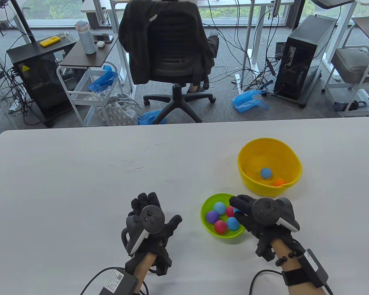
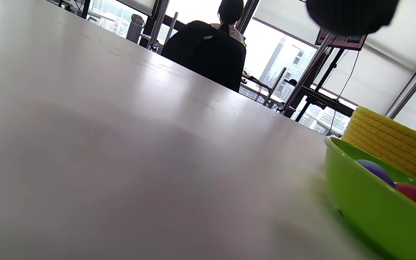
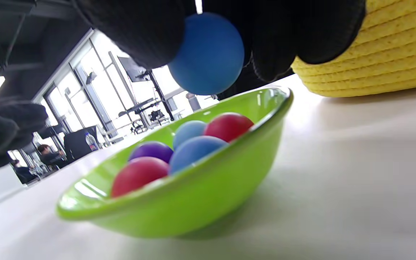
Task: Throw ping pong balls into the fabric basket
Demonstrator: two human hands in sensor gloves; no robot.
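A green bowl (image 1: 206, 228) near the table's front holds several ping pong balls: blue (image 1: 219, 207), purple (image 1: 212, 216) and red (image 1: 220, 226) among them. My right hand (image 1: 237, 206) is over the bowl's right rim and pinches a blue ball (image 3: 208, 54) just above the others, clear of the bowl (image 3: 193, 209). The yellow woven fabric basket (image 1: 249, 178) stands just behind and to the right, and holds a blue ball (image 1: 266, 173) and an orange ball (image 1: 279, 182). My left hand (image 1: 147, 201) rests on the table left of the bowl, empty, with its fingers loosely curled.
The white table (image 1: 95, 184) stretches wide to the left and behind the bowl. The basket's wall (image 3: 374, 65) is close behind my right hand. Beyond the table's far edge stand an office chair (image 1: 169, 46), carts and a computer tower.
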